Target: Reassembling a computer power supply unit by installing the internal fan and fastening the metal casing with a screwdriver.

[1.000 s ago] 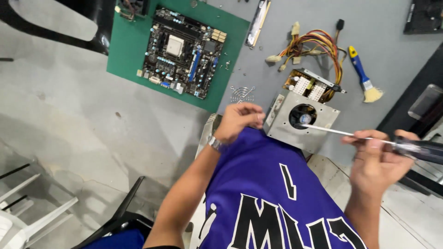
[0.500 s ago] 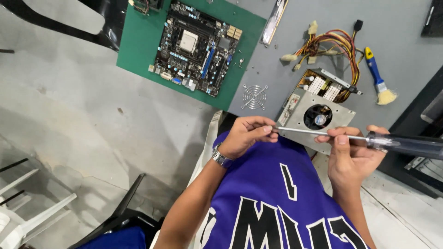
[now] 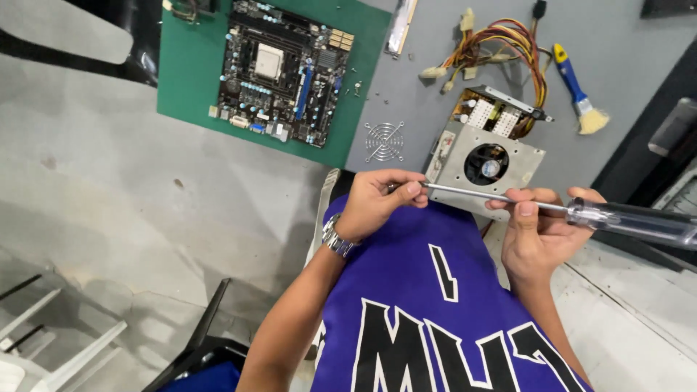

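**Screwdriver tip pinched close to the body**

Screwdriver [image 3: 552, 209] lies almost level across the lap, its clear handle out at 3 o'clock and its thin shaft running toward 9 o'clock. The right hand [image 3: 541, 232] is closed around the shaft just ahead of the handle; the left hand [image 3: 377, 199] is closed in a fingertip pinch at the tip, and whether a small screw sits in that pinch I cannot tell.

Risks, as I judge them:

- The tip sits against the left fingertips — a push from the right hand along the shaft could jab them.
- Anything small in that pinch could drop onto the purple shirt [image 3: 435, 319] or the floor and be hard to find.
- The power supply unit [image 3: 488, 161], at 12 o'clock from the hands, rests at the near edge of the grey table [image 3: 624, 43] with its fan grille [image 3: 384, 141] off, lying at its 9 o'clock. A nudge from a wrist might tip it off the edge.
- Loose screws [image 3: 357, 88] lie beside the motherboard [image 3: 287, 69] on the green mat [image 3: 181, 80]; a sweep of the arm would scatter them.
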